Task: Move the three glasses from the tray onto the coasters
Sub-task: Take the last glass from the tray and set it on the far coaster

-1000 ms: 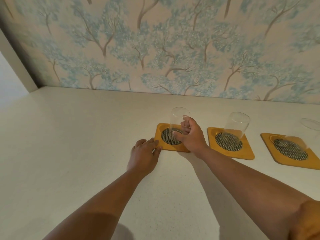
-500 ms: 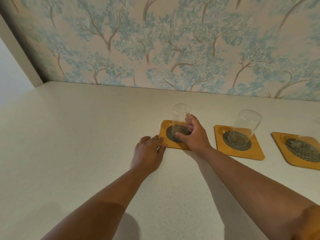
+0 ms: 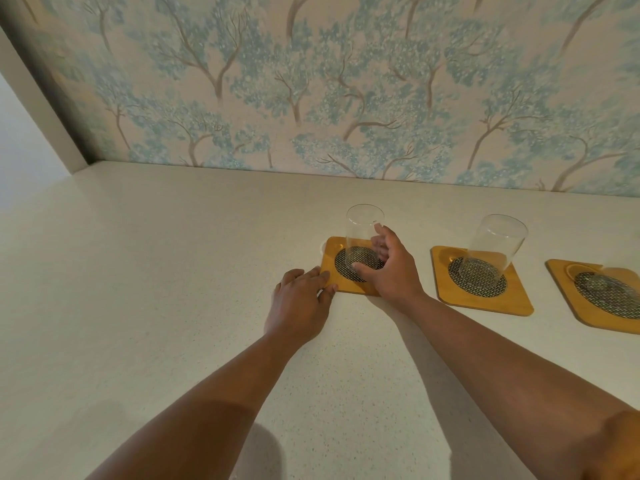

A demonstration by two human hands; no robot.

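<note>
Three yellow square coasters with dark mesh centres lie in a row on the pale counter. A clear glass (image 3: 362,233) stands upright on the left coaster (image 3: 349,288), and my right hand (image 3: 391,268) is wrapped around its lower part. My left hand (image 3: 301,299) rests flat on the counter, fingertips touching that coaster's near left corner. A second clear glass (image 3: 493,251) stands on the middle coaster (image 3: 485,299). The right coaster (image 3: 588,299) is cut off by the frame edge; whether a glass stands on it cannot be told. No tray is visible.
A wall with blue tree-patterned wallpaper (image 3: 346,98) rises behind the counter (image 3: 156,289). A white wall edge (image 3: 38,109) closes off the far left corner.
The view has shifted left, so the coasters sit further right in frame and the rightmost glass has gone out of view. My hands have stayed on the left glass and coaster.
</note>
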